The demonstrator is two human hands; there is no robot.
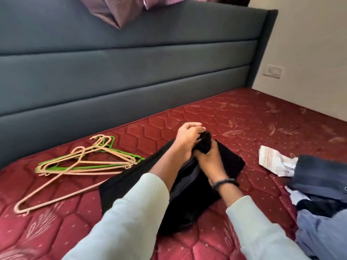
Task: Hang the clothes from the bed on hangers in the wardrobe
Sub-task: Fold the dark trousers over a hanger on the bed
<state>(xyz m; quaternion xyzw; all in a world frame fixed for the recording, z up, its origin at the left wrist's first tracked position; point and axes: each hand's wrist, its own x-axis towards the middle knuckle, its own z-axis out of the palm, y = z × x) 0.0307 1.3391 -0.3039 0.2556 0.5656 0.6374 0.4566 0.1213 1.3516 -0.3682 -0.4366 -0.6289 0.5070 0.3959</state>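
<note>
Gripping a black garment (187, 192) on the bed (234, 117), both hands (left (186, 136), right (207, 160)) are curling fingers around its bunched end; hangers (84, 160) are lying nearby.

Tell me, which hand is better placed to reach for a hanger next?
The left hand, probably. The hangers lie on the mattress to the left of the black garment that both hands grip, so the right hand would have to cross over. The left hand must let go first.

Grey padded headboard (131, 76), wall socket (273, 71), purple cushion (112, 10).
</note>
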